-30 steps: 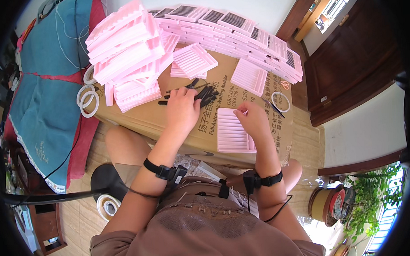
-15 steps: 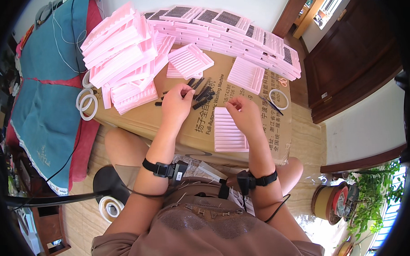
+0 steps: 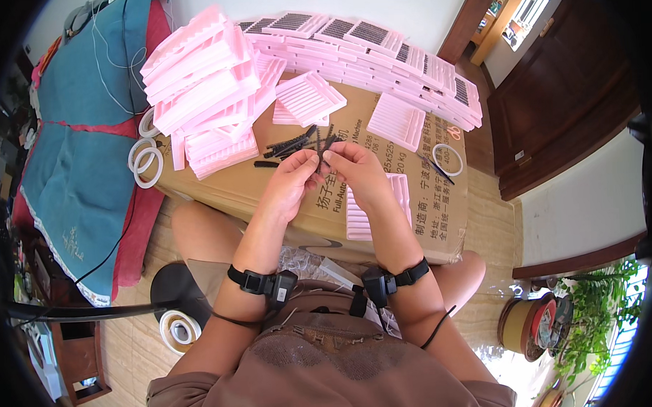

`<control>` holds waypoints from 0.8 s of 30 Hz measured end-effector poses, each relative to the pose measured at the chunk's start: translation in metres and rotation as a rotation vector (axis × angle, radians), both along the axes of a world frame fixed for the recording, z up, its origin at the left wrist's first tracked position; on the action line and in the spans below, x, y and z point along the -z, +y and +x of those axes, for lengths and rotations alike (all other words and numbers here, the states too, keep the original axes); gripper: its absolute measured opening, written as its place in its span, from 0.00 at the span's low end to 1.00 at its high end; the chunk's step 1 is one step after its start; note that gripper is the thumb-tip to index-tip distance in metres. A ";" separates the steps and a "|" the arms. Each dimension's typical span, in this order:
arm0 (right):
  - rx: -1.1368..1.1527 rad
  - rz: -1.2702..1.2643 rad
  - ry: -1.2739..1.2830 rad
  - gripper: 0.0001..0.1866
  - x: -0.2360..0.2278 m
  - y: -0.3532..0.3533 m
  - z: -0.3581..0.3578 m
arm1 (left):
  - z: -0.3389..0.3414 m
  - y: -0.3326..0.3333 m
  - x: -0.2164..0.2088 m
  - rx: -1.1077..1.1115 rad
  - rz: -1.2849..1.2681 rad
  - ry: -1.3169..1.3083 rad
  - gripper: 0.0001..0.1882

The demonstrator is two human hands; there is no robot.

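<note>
Black strips, pink trays ridged in parallel lines — tan box printed in black — teal-and-red cloth

Above a cardboard box, the left hand and right hand are close together, fingertips pinching slim black strips; a loose pile of black strips lies just beyond. A pink slotted tray sits partly hidden by the right forearm; stacked pink trays lean at left.

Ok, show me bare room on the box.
Free: between the near pink tray and the right edge of the box; between the left tray stack and left forearm. Crowded: back, lined with trays; middle, with black strips.
</note>
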State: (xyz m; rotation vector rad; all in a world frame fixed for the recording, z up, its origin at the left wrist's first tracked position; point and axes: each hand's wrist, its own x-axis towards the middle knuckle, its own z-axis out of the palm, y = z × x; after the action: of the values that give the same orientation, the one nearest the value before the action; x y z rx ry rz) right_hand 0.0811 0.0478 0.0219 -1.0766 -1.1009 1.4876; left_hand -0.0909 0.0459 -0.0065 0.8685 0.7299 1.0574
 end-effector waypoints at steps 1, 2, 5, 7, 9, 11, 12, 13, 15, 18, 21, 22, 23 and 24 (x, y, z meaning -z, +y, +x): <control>0.003 0.034 -0.002 0.07 0.001 -0.001 0.000 | 0.001 -0.001 0.000 0.010 -0.024 -0.010 0.06; 0.018 0.051 -0.015 0.06 0.003 -0.001 0.000 | 0.003 -0.001 0.000 0.014 0.001 -0.019 0.06; 0.059 0.120 -0.117 0.07 0.007 -0.002 -0.001 | 0.013 -0.004 -0.003 -0.011 -0.014 -0.027 0.07; 0.080 0.152 -0.191 0.07 0.009 -0.002 -0.003 | 0.020 -0.007 -0.005 -0.052 -0.053 -0.081 0.09; 0.098 0.172 -0.244 0.08 0.011 -0.002 -0.004 | 0.025 -0.007 -0.005 -0.107 -0.139 -0.079 0.09; 0.158 0.160 -0.235 0.06 0.011 -0.002 -0.005 | 0.025 -0.005 -0.003 -0.128 -0.174 -0.099 0.09; 0.188 0.157 -0.227 0.06 0.011 -0.001 -0.005 | 0.024 -0.003 -0.001 -0.126 -0.183 -0.108 0.09; 0.220 0.090 -0.134 0.05 0.010 -0.001 -0.003 | 0.023 -0.002 0.000 -0.134 -0.225 -0.095 0.08; 0.278 -0.033 0.056 0.04 0.007 0.000 0.000 | 0.021 -0.002 0.004 -0.122 -0.180 -0.136 0.09; 0.258 -0.148 0.402 0.03 0.005 0.001 0.002 | 0.022 -0.003 0.005 -0.073 -0.163 -0.204 0.09; 0.272 -0.199 0.473 0.04 0.006 -0.001 -0.004 | 0.029 -0.006 0.005 -0.089 -0.073 -0.211 0.10; 0.268 -0.192 0.427 0.05 0.006 -0.002 -0.005 | 0.030 -0.006 0.005 -0.110 -0.045 -0.192 0.10; 0.241 -0.171 0.390 0.07 0.006 -0.003 -0.004 | 0.030 -0.006 0.004 -0.137 -0.025 -0.180 0.09; 0.234 -0.162 0.342 0.08 0.006 -0.004 -0.005 | 0.029 -0.006 0.004 -0.166 -0.019 -0.160 0.09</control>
State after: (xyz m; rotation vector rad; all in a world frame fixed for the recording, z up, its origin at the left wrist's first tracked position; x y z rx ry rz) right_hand 0.0758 0.0440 0.0163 -0.9767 -0.6049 1.5199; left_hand -0.0616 0.0398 -0.0100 0.7069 0.6841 1.2504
